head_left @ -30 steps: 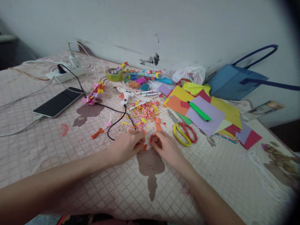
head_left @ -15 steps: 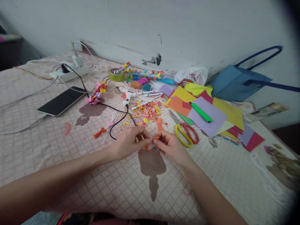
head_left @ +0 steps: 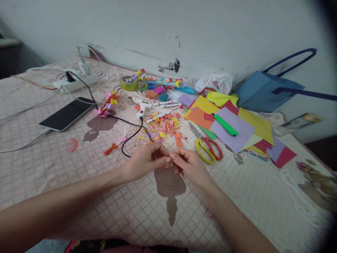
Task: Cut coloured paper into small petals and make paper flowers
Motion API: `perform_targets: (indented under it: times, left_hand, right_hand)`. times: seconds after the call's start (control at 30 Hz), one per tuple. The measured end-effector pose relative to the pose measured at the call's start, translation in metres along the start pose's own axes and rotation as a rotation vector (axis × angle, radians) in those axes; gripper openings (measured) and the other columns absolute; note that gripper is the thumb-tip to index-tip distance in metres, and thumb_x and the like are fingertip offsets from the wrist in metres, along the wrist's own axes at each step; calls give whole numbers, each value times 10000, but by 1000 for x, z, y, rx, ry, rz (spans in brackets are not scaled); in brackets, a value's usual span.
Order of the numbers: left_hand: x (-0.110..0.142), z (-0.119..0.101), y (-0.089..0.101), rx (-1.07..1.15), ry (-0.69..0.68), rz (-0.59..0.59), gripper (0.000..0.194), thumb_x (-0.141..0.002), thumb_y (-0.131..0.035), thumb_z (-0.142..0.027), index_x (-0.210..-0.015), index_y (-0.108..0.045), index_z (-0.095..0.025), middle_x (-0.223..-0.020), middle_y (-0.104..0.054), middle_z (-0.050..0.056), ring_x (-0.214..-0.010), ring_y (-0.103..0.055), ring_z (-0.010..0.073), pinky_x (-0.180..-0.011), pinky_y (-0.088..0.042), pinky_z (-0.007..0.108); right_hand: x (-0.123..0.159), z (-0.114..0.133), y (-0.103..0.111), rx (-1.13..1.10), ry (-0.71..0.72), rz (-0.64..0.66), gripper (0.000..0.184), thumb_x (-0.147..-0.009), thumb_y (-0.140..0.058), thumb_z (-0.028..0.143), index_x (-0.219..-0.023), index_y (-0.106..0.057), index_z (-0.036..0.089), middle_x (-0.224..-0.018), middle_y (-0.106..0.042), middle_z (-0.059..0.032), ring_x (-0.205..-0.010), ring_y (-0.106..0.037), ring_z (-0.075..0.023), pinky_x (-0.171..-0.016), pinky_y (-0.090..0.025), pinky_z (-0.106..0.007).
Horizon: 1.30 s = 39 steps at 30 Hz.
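Observation:
Fingertips of my left hand [head_left: 146, 160] and my right hand [head_left: 192, 165] meet above a brown patch on the patterned cloth. Both hands are pinched closed on a small orange paper piece [head_left: 165, 165], mostly hidden behind the fingers. Just beyond the hands lies an orange paper strip [head_left: 178, 140], with a heap of coloured paper scraps [head_left: 164, 126] behind it. Scissors [head_left: 205, 151] with yellow and red handles rest to the right of my right hand. Left of my left hand is an orange cut-paper shape [head_left: 110, 149], near a pink piece with a white loop [head_left: 123, 138].
A white glue gun [head_left: 141, 109] trails a black cord by the scraps. Coloured sheets [head_left: 231, 130] with a green cutter [head_left: 225, 124] lie right, before a blue bag [head_left: 268, 91]. A phone [head_left: 65, 114] and a power strip [head_left: 76, 83] with cables are at left.
My hands have come together, fingertips now touching. The orange piece in my right fingers has turned and is now mostly covered. The view has shifted slightly.

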State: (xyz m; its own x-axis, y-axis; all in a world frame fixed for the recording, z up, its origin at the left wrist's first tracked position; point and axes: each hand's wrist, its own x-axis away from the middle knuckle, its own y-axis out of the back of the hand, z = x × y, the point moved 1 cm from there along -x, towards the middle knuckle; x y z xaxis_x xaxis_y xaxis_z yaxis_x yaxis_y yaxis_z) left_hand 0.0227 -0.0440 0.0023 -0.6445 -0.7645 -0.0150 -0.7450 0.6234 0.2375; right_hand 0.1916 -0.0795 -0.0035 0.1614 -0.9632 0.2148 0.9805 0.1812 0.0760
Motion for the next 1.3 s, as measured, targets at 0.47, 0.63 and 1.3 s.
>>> perform_targets:
  times: [0.47,0.63,1.3]
  left_hand:
    - [5,-15,2,-319,-169,-113,107,-819,-552,-111,-868,-629,-167,-785,-662,2,-687,-568,99,-620,-438,211]
    - [5,-9,1,-267,-152,-156,155,-818,-540,-122,-957,-596,-161,-831,-666,16,-695,-589,106,-613,-460,216]
    - [2,-8,1,-126,-74,-150,80,-827,-576,-181,-854,-643,-145,-765,-690,21,-679,-629,108,-619,-495,207]
  right_hand:
    - [-1,0,0,-115,-39,48,337,-782,-613,492,-705,-561,168,-622,-595,23,-420,-465,-48,-345,-346,-159]
    - [-1,-1,0,-101,-49,38,338,-776,-617,491,-692,-549,170,-606,-591,26,-409,-459,-48,-346,-343,-162]
    - [5,6,-2,139,79,61,166,-851,-516,336,-766,-514,194,-585,-494,51,-468,-469,-77,-435,-400,-195]
